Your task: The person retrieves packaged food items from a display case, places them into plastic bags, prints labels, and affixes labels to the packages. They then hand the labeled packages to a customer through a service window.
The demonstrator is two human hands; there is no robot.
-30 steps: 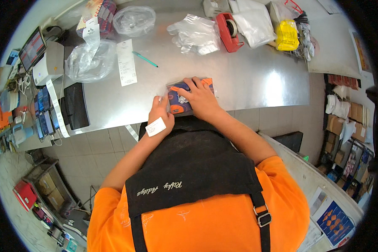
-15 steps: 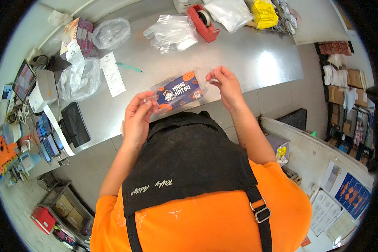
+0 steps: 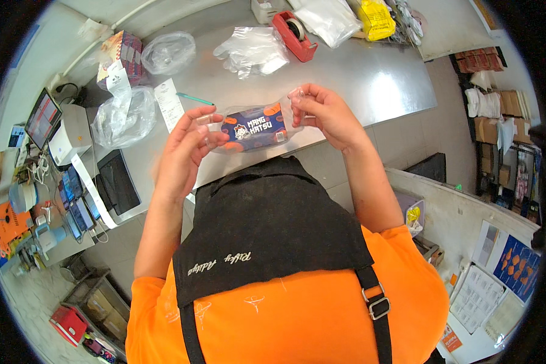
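A blue-and-orange packet in a clear bag [image 3: 253, 128] is held up above the near edge of the steel counter [image 3: 370, 79], gripped at one end by the left hand [image 3: 185, 145] and pinched at the other by the right hand [image 3: 324, 112]. Beyond it, on the counter, are seen a red tape dispenser [image 3: 294, 33], crumpled clear bags [image 3: 252, 51], a paper receipt [image 3: 168, 106] and a teal pen [image 3: 195, 99]. Nothing is set between packet and counter.

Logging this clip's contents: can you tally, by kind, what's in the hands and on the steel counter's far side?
Clear plastic packet with blue and orange label, held by left hand and right hand: 1
Red tape dispenser: 1
Yellow bag: 1
Long white paper receipt: 1
Total: 4
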